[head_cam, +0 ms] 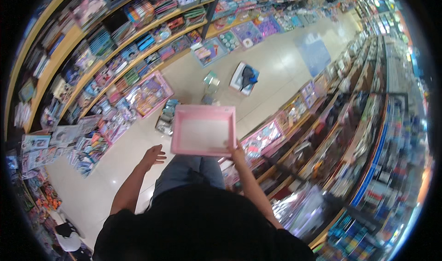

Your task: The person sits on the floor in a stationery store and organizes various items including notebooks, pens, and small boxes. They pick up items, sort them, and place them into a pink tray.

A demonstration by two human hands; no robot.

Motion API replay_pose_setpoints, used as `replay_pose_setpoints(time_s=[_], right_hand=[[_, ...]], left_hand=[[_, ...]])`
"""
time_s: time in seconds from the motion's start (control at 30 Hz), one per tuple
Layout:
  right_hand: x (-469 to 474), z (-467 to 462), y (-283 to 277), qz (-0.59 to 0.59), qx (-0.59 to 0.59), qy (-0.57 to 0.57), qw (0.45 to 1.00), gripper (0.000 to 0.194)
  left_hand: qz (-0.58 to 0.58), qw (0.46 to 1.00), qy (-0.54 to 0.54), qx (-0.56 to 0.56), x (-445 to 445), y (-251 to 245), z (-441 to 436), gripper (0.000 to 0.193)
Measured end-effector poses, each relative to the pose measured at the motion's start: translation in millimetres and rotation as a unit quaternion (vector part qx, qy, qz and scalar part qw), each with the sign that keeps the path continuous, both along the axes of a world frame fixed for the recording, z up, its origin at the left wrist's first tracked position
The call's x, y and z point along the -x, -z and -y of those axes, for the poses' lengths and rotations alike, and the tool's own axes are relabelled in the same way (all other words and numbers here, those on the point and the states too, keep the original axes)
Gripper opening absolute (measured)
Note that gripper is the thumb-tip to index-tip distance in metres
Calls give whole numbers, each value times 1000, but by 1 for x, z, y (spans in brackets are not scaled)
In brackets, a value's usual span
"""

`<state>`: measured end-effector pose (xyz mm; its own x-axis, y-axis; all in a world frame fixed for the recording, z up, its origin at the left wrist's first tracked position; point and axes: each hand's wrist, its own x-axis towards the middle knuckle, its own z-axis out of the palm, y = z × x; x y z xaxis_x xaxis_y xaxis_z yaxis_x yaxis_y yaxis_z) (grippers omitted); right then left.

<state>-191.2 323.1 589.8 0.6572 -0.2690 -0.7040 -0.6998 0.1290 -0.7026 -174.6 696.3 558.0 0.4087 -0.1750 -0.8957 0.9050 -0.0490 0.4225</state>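
A pink rectangular plastic tray [203, 129] with raised walls and a pale inside hangs above my lap. My right hand [237, 152] grips its near right corner, with the fingers over the wall. To the left of the tray, my left hand [154, 156] is held out with its fingers apart and touches nothing. Nothing lies inside the tray. Beyond its far left side, a small box of packaged goods [167, 117] stands on the floor.
Shelves of packaged goods [119, 47] curve along the left. More shelving [345, 123] runs down the right. On the tiled floor are a white box with dark and blue items [244, 78], a pink tray of packets [150, 93] and a blue tray [209, 52]. Magazines [65, 135] lie lower left.
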Motion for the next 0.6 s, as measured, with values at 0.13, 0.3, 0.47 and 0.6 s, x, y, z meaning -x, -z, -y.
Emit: replay_pose_setpoints(time_s=[0.13, 0.3, 0.47, 0.6], right_hand=[[-70, 39, 3, -104, -1, -61, 993, 63], [-153, 87, 40, -116, -12, -121, 986, 61], [-231, 118, 150, -120, 46, -258, 957, 45], [-300, 115, 240, 23, 276, -521, 807, 33]], left_hand=[[-52, 990, -97, 89, -39, 14, 90, 57], [-132, 955, -242, 106, -80, 52, 155, 48], [-108, 940, -321, 32, -126, 110, 202, 43], [-51, 908, -404, -98, -159, 179, 216, 39]])
